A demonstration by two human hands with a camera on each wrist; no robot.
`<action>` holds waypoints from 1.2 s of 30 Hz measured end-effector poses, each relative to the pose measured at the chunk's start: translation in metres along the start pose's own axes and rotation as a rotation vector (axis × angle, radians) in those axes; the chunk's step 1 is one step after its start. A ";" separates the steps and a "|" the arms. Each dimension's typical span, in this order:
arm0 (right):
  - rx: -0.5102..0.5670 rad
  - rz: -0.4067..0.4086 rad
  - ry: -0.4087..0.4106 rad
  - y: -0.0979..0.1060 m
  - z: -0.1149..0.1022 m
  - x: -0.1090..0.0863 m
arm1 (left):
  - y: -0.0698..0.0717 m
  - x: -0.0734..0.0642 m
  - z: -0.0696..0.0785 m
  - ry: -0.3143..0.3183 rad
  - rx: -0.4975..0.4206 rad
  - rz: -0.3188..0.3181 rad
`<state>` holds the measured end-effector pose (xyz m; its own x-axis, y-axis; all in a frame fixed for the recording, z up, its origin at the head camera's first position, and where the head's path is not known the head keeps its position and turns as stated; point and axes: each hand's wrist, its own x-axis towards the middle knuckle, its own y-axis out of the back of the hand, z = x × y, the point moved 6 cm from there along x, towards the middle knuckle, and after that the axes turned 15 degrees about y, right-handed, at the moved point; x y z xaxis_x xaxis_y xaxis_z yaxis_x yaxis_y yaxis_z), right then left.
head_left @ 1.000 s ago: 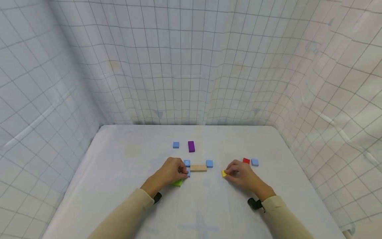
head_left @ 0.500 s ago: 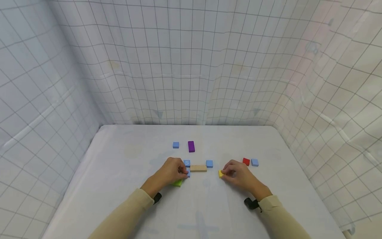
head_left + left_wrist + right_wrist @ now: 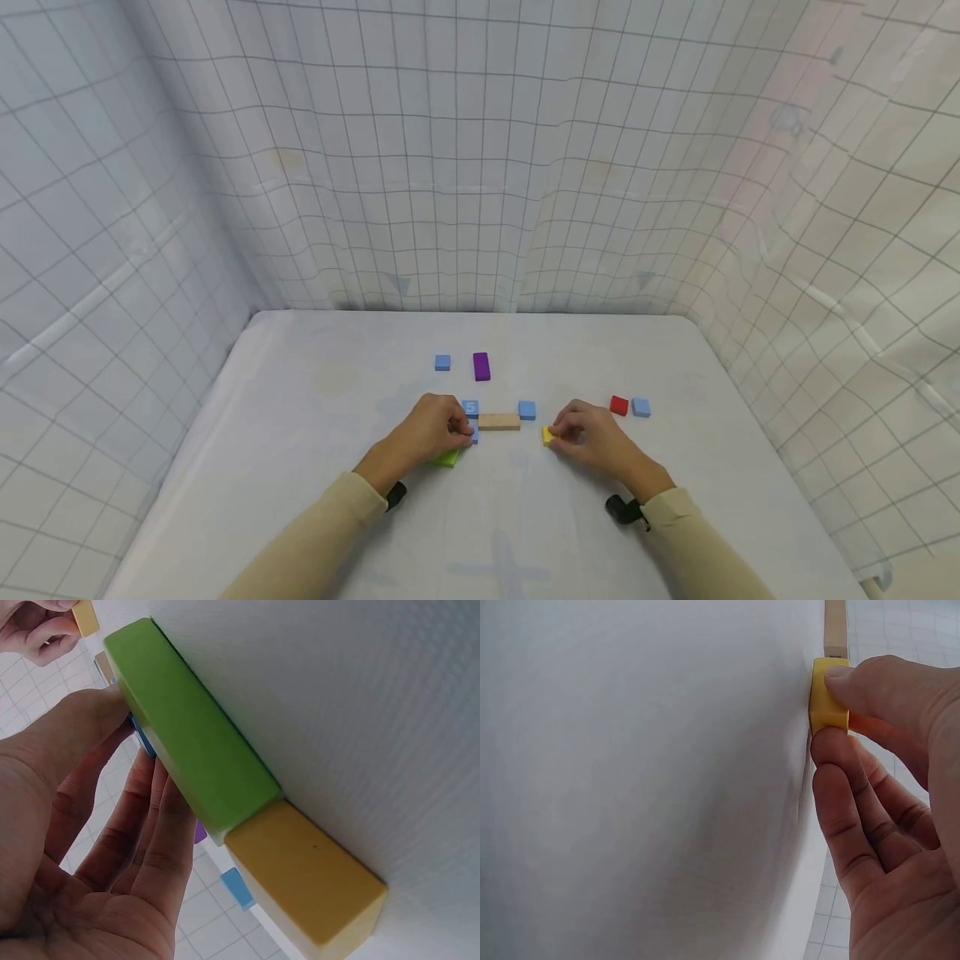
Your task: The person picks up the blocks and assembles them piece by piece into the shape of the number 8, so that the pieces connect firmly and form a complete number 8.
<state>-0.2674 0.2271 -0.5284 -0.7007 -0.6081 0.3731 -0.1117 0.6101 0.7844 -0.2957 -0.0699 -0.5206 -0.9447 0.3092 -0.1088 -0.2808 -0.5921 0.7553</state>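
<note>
My left hand pinches a small blue block beside a green block. In the left wrist view the green block lies in front of the fingertips and mostly hides the blue block. A dull yellow block touches the green block's end there. Thumb and fingers of my right hand pinch a bright yellow block, which rests on the table in the right wrist view. A plain wooden block lies between the two hands.
A blue block marked 5 and another blue block flank the wooden block's far side. Farther back lie a blue block and a purple block. A red block and a blue block are at right.
My right hand has slid the bright yellow block to the left, toward the wooden block. The left hand stays in place on its blue block.
</note>
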 end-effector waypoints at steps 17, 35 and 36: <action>0.019 -0.033 -0.003 -0.006 -0.005 0.010 | 0.001 -0.002 0.003 -0.015 -0.014 -0.002; 0.020 -0.064 -0.022 -0.014 -0.011 0.020 | -0.002 0.002 -0.002 -0.042 -0.020 0.009; 0.019 -0.067 -0.023 -0.014 -0.011 0.020 | 0.001 -0.001 0.003 -0.019 -0.015 0.000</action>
<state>-0.2723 0.2005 -0.5264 -0.7070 -0.6362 0.3090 -0.1720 0.5784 0.7974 -0.2942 -0.0686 -0.5171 -0.9415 0.3230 -0.0967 -0.2834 -0.6030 0.7457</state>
